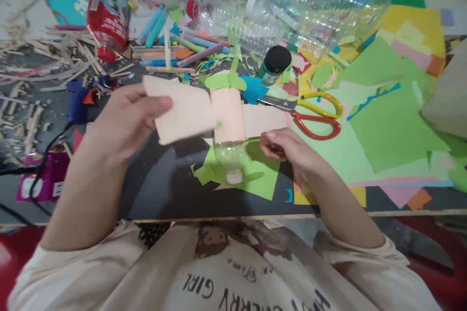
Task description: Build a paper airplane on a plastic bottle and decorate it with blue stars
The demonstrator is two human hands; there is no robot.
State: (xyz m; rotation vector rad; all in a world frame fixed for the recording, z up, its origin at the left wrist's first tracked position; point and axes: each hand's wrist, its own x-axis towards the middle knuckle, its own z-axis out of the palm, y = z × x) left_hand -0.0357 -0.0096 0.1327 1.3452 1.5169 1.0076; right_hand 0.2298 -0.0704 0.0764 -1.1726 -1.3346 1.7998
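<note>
My left hand (136, 114) pinches a pale peach paper piece (188, 112) between thumb and fingers. Its right end meets a clear plastic bottle (229, 155) wrapped in a peach paper band (228, 119); whether they are joined I cannot tell. The bottle lies cap towards me, with green paper blades (226, 80) at its far end. On the other side, a second peach paper piece (264, 119) sticks out from the band. My right hand (279, 145) is beside that piece's near edge, its fingers curled closed; what they hold, if anything, is hidden.
Yellow-and-red-handled scissors (317, 114) lie right of the bottle, near a black-lidded jar (277, 60). Green paper sheets (394, 107) cover the right side. At the left are a blue glue gun (76, 99), wood scraps (22, 107) and a red-labelled bottle (109, 24). Clear bottles (328, 9) crowd the back.
</note>
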